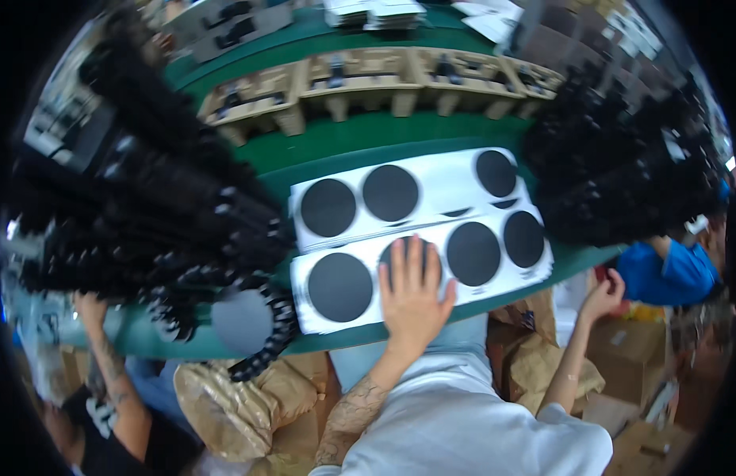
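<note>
My left hand lies flat, fingers spread, on the nearer stack of white sheets. It partly covers one of the black round discs in that sheet's row; another black disc shows to its left. Behind, a second stack of white sheets bears three black discs, with a bare white space between two of them. My right hand is raised off to the right, beyond the table's front edge. Its fingers are curled together, and anything within them is too small to make out.
Tall heaps of black parts flank the sheets: a left heap and a right heap. A grey disc beside a black ribbed strip sits at the front left edge. Cardboard trays line the back. Co-workers sit at both sides.
</note>
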A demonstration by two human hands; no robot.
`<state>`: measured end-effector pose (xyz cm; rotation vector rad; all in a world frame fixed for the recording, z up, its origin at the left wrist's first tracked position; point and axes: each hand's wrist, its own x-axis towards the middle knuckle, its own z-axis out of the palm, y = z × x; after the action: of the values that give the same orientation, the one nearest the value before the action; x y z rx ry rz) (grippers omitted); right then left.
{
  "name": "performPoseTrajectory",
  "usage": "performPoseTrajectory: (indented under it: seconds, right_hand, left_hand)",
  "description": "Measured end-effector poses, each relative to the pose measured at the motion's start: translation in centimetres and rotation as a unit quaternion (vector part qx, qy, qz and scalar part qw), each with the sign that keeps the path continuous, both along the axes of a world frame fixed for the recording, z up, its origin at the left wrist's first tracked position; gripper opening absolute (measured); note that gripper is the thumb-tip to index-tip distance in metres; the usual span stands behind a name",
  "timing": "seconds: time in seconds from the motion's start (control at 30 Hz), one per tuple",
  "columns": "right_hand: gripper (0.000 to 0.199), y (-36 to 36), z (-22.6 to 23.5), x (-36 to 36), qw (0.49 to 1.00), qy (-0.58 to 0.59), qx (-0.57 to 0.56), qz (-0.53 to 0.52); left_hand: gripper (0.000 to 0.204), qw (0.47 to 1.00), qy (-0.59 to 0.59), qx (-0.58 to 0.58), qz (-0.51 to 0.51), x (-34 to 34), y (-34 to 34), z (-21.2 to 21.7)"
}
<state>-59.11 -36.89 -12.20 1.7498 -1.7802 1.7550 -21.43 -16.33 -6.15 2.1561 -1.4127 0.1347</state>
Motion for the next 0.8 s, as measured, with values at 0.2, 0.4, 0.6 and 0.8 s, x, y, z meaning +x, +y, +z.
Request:
performPoseTrajectory:
  seconds: [0.2, 0.4, 0.6, 0.8]
  right_hand:
    - [0.030, 6.4, 10.6, 24.9, 0.812, 0.275, 0.053, 0.512]
    - [0.023, 4.0, 6.9, 24.5, 0.742, 0.312, 0.119, 0.582]
    - [0.036, 7.3, 12.1, 28.2, 0.716, 0.337, 0.047, 0.609]
    - [0.027, 7.1, 12.3, 28.1, 0.734, 0.299, 0.040, 0.609]
  left_hand:
    - [0.074, 0.997, 0.075, -0.029, -0.016, 0.0, 0.5, -1.0]
    - [0.074, 0.990, 0.084, -0.108, -0.031, -2.4, -1.0, -2.6]
    - [0.071, 0.988, 0.098, -0.119, -0.012, -2.0, -0.3, -2.5]
    - [0.074, 0.987, 0.079, -0.140, -0.017, -2.1, -1.1, -3.1]
